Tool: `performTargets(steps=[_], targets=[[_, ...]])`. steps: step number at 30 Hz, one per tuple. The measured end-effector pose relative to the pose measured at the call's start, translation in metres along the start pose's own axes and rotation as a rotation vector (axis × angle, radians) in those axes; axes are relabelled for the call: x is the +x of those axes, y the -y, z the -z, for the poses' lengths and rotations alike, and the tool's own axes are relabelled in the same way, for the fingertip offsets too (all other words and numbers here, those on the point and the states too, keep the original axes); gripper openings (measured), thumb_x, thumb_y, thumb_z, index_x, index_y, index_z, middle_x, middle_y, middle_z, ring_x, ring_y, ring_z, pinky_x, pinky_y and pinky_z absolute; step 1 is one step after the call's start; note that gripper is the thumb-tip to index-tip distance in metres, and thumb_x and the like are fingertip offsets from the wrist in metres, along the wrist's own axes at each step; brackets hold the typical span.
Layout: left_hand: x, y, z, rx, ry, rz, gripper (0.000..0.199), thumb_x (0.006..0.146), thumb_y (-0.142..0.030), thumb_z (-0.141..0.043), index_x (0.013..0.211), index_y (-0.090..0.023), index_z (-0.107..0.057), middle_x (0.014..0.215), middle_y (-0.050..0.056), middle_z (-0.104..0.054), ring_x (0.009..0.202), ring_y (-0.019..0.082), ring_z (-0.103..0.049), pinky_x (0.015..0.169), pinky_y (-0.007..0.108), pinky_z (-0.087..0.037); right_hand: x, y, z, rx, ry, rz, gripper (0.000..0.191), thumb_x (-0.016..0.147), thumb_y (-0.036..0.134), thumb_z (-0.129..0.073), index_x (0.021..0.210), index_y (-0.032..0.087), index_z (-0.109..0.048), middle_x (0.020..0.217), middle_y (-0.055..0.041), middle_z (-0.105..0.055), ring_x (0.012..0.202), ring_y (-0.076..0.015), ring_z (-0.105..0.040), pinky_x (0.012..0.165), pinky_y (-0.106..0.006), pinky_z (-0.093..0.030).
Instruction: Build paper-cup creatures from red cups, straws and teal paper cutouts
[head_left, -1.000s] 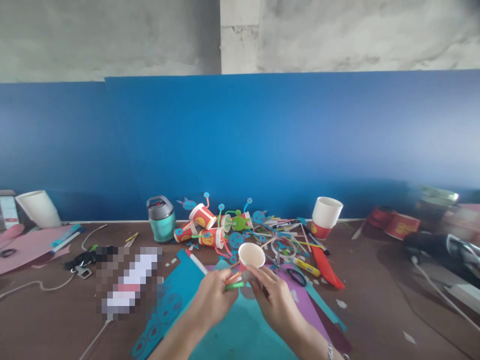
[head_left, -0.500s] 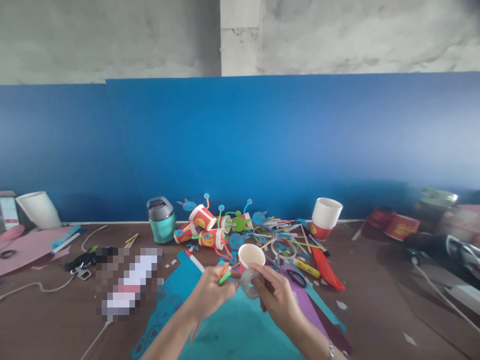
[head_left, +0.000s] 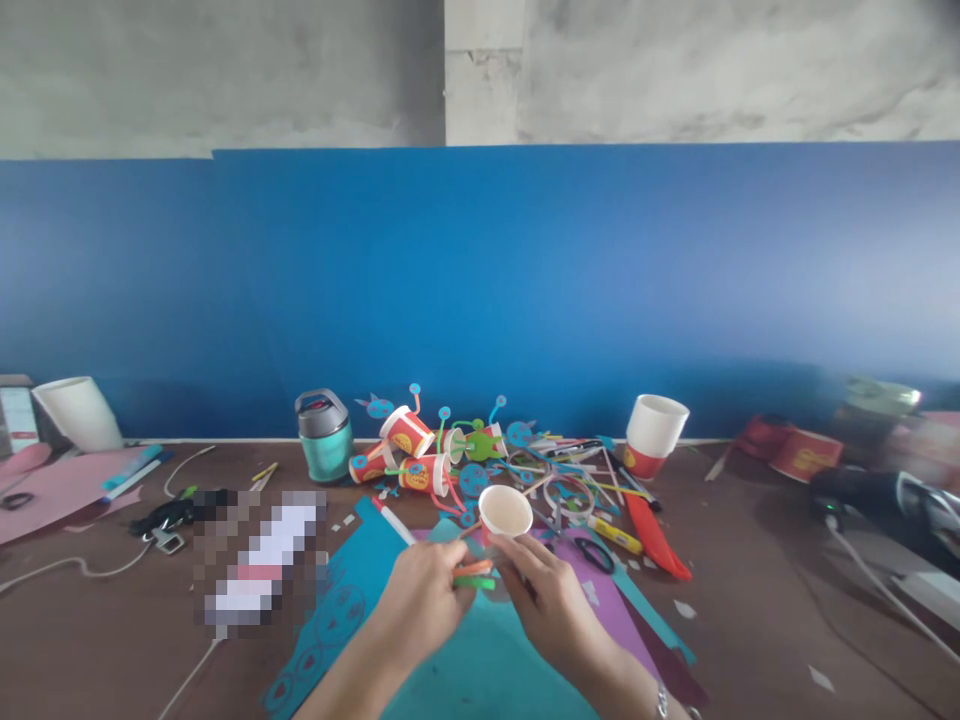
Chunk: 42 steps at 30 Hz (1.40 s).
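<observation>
My left hand (head_left: 429,590) is closed around an orange straw piece (head_left: 474,568) and a green straw piece (head_left: 475,583), whose ends stick out to the right past my thumb. Close beside it, my right hand (head_left: 546,595) has its fingers curled down around a roll of clear tape, which they now mostly cover. Just beyond the fingertips stands an open white-lined paper cup (head_left: 505,511). Under both hands lies a sheet of teal paper (head_left: 487,665), with purple paper (head_left: 611,610) at its right.
Decorated red paper cups (head_left: 424,474) are heaped behind, next to a teal flask (head_left: 327,440). Scissors (head_left: 592,553), a yellow glue stick (head_left: 616,535) and a red-orange strip (head_left: 656,540) lie to the right. Stacked cups (head_left: 657,430) stand farther back. A cable (head_left: 187,680) crosses the left side.
My left hand has turned, so the straw pieces swing from slanting upward to nearly level. My right hand has rolled over, hiding the tape roll that showed plainly before.
</observation>
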<state>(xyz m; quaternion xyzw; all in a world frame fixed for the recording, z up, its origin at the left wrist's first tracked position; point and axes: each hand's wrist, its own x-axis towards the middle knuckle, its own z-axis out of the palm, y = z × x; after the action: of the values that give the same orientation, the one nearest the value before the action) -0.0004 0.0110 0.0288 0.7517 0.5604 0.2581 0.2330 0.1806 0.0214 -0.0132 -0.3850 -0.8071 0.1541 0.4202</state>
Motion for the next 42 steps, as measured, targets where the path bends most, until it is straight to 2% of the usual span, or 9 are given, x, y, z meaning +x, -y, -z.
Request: performTargets(steps=[7,12,18,24,28,31,35,38,42], targets=[[0.004,0.008,-0.016,-0.231,-0.097,0.026,0.021,0.063,-0.013,-0.049,0.058,-0.021,-0.031,0.053,-0.007,-0.033,0.054,0.01,-0.033,0.05,0.022,-0.019,-0.002,0.002,0.002,0.016,-0.021,0.032,0.034,0.093,0.017,-0.04,0.122,0.024,-0.056,0.108,-0.0105,-0.066,0.094,-0.0202,-0.066,0.073,-0.024,-0.054],[0.004,0.008,-0.016,-0.168,-0.12,0.001,0.021,0.064,-0.013,-0.05,0.059,-0.021,-0.031,0.054,-0.007,-0.031,0.055,0.01,-0.033,0.051,0.022,-0.02,0.001,0.004,0.001,-0.043,-0.031,-0.007,0.031,0.093,0.017,-0.039,0.117,0.021,-0.058,0.089,-0.0081,-0.066,0.074,-0.0188,-0.066,0.063,-0.025,-0.052],[0.008,0.009,-0.019,-0.292,-0.158,0.032,0.021,0.071,-0.023,-0.053,0.057,-0.019,-0.038,0.055,-0.006,-0.032,0.057,0.01,-0.032,0.05,0.02,-0.023,-0.001,0.007,-0.002,-0.061,-0.056,-0.007,0.029,0.093,0.018,-0.04,0.116,0.021,-0.058,0.092,-0.0085,-0.066,0.079,-0.0202,-0.066,0.068,-0.027,-0.052],[0.008,0.01,0.0,-0.436,0.046,0.01,0.021,0.077,-0.031,-0.055,0.071,-0.012,-0.063,0.054,-0.005,-0.043,0.053,0.009,-0.035,0.048,0.019,-0.027,0.0,0.0,0.0,0.035,-0.056,-0.016,0.029,0.094,0.019,-0.041,0.116,0.022,-0.058,0.094,-0.008,-0.066,0.082,-0.0188,-0.065,0.068,-0.025,-0.052],[0.005,0.012,0.007,-0.461,0.045,-0.032,0.028,0.081,-0.034,-0.055,0.088,-0.012,-0.07,0.07,0.001,-0.064,0.061,0.012,-0.049,0.055,0.02,-0.038,0.001,-0.005,0.001,0.037,-0.08,-0.024,0.028,0.093,0.019,-0.041,0.115,0.022,-0.059,0.09,-0.0073,-0.065,0.077,-0.0176,-0.064,0.065,-0.024,-0.051],[0.003,0.012,0.006,-0.34,0.034,-0.083,0.023,0.082,-0.03,-0.054,0.083,-0.015,-0.071,0.076,0.002,-0.07,0.07,0.017,-0.058,0.061,0.019,-0.043,0.001,-0.005,0.002,0.012,-0.072,-0.007,0.029,0.093,0.018,-0.041,0.115,0.021,-0.059,0.087,-0.0068,-0.064,0.073,-0.0172,-0.063,0.062,-0.024,-0.051],[0.001,0.009,0.005,-0.036,0.072,-0.129,0.019,0.079,-0.016,-0.051,0.083,-0.019,-0.07,0.077,0.003,-0.072,0.076,0.019,-0.065,0.066,0.02,-0.044,0.0,-0.003,0.001,-0.033,-0.027,0.023,0.031,0.093,0.017,-0.039,0.118,0.02,-0.057,0.082,-0.0059,-0.063,0.066,-0.0167,-0.062,0.057,-0.024,-0.05],[-0.002,0.006,0.005,0.175,0.089,-0.136,0.021,0.077,-0.011,-0.05,0.084,-0.021,-0.067,0.08,0.005,-0.073,0.08,0.021,-0.067,0.067,0.022,-0.043,-0.001,-0.002,0.001,-0.063,0.014,0.023,0.032,0.093,0.016,-0.039,0.119,0.022,-0.056,0.091,-0.0069,-0.065,0.074,-0.0182,-0.065,0.063,-0.026,-0.053],[-0.005,0.003,0.002,0.34,0.09,-0.108,0.017,0.071,-0.007,-0.049,0.076,-0.02,-0.06,0.07,0.006,-0.069,0.071,0.022,-0.066,0.059,0.023,-0.037,-0.002,0.0,0.001,-0.092,0.066,0.036,0.034,0.092,0.014,-0.039,0.12,0.024,-0.055,0.107,-0.009,-0.065,0.087,-0.0204,-0.067,0.073,-0.03,-0.055]])
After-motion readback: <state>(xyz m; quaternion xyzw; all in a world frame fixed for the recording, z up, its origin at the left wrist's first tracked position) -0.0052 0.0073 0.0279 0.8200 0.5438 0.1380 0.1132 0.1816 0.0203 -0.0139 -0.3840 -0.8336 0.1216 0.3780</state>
